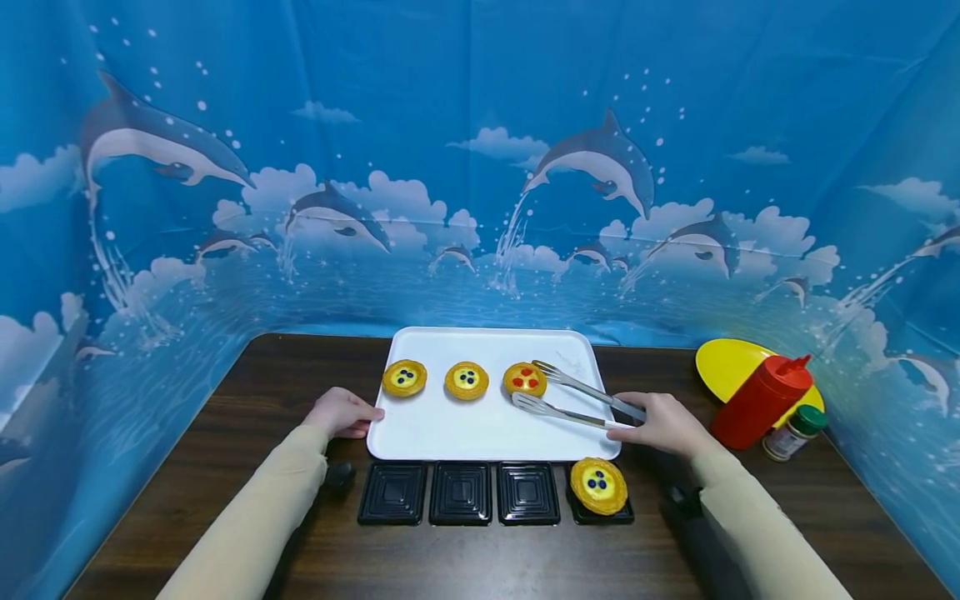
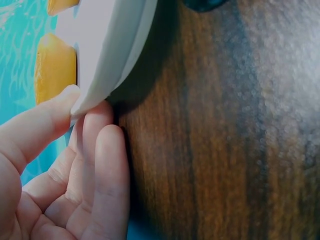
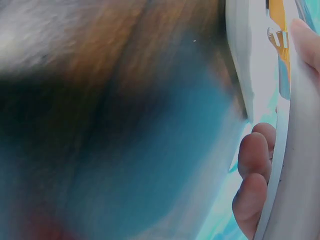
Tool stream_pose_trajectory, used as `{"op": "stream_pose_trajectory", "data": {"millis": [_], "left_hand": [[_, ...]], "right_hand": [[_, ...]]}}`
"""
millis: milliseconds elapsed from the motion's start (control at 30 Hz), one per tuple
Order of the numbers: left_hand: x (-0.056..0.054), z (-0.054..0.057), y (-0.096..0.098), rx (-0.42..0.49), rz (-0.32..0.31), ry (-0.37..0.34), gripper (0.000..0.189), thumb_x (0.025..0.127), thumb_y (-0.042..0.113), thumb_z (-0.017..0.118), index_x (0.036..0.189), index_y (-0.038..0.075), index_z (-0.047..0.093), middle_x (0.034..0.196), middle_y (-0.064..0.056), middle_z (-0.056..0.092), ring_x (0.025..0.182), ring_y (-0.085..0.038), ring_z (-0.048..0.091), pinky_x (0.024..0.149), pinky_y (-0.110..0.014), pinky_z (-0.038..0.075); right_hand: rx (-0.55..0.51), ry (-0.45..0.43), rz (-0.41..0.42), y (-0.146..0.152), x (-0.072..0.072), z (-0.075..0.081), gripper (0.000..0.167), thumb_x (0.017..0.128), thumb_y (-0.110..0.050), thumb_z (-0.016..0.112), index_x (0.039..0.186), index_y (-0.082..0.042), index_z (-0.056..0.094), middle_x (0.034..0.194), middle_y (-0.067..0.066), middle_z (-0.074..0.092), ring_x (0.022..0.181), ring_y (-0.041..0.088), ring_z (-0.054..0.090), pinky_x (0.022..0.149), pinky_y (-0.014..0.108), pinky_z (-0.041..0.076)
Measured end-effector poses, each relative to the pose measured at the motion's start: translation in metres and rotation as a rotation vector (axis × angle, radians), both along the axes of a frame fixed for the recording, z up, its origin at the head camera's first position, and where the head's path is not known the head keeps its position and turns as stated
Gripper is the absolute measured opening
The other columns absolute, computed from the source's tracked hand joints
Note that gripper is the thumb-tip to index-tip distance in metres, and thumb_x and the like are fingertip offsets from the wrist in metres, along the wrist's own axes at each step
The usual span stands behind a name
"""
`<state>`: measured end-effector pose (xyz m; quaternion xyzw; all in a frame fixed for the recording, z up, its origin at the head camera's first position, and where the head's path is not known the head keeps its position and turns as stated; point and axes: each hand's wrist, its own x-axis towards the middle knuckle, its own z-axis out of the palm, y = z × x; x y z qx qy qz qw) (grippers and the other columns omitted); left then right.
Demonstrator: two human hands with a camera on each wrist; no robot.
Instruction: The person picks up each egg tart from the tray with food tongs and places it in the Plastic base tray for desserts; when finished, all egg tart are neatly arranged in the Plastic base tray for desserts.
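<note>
Metal tongs held spread over a white tray at the centre of the frame.
The tongs are gripped in the curled fingers of the right hand, right of centre; the red-topped tart lies by their parted tips, though whether it is touched cannot be told. The tray's left edge is pinched between thumb and fingers by the left hand. At lower centre, a berry-dotted tart is held by the rightmost black dish.

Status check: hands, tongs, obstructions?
Left hand pinches white rectangular tray. Right hand holds silver metal tongs, spread at red-topped round golden tart. No obstruction visible.
</note>
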<state>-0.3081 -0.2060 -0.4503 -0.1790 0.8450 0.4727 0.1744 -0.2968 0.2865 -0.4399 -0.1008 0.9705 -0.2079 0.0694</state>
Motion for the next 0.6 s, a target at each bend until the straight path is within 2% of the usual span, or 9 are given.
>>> {"op": "stream_pose_trajectory", "data": {"millis": [233,600], "left_hand": [[-0.0012,-0.0003,-0.0002,0.002,-0.005,0.008,0.029,0.085,0.020,0.072,0.099,-0.006,0.067,0.073,-0.009,0.065,0.057,-0.012,0.063,0.061,-0.021,0.055],[0.0034,0.0053,0.0009,-0.002,-0.035,0.015,0.030,0.086,0.019,0.071,0.101,-0.007,0.067,0.070,-0.006,0.063,0.057,-0.011,0.061,0.061,-0.021,0.055]], "right_hand": [[-0.011,-0.014,-0.008,-0.0066,-0.0049,0.0022,0.079,0.069,-0.056,0.077,0.129,-0.007,0.058,0.124,0.016,0.061,0.102,0.027,0.058,0.088,0.054,0.051],[-0.049,-0.032,-0.014,-0.0027,-0.0037,-0.0067,0.080,0.072,-0.060,0.073,0.131,-0.007,0.057,0.126,0.017,0.060,0.096,0.022,0.057,0.088,0.049,0.052]]}}
